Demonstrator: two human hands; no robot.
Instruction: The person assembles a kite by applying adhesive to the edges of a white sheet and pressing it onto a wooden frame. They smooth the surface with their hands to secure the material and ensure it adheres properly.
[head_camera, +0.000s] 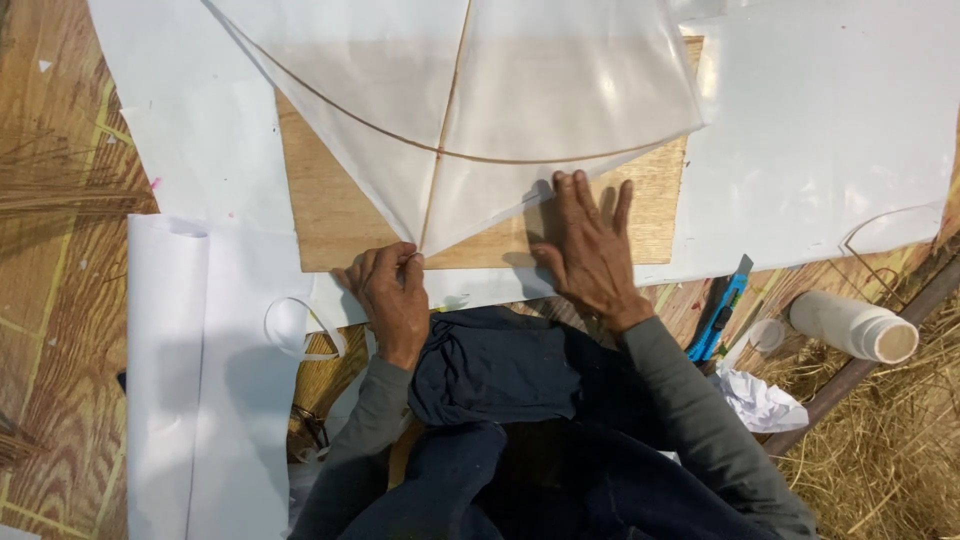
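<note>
A translucent white kite sheet (520, 90) with a thin straight spine stick (447, 110) and a curved bow stick (350, 112) lies on a plywood board (640, 215). My left hand (388, 295) pinches the kite's bottom tip at the board's near edge. My right hand (592, 250) lies flat with spread fingers, pressing the sheet's lower right edge against the board. Grey sleeves cover both arms, and dark blue trousers show below them.
White paper sheets (820, 120) lie under and around the board, with a rolled sheet (200, 380) at the left. A blue utility knife (722, 310), a white bottle on its side (850, 325), a small lid (767, 335) and crumpled paper (760, 400) lie at the right near straw.
</note>
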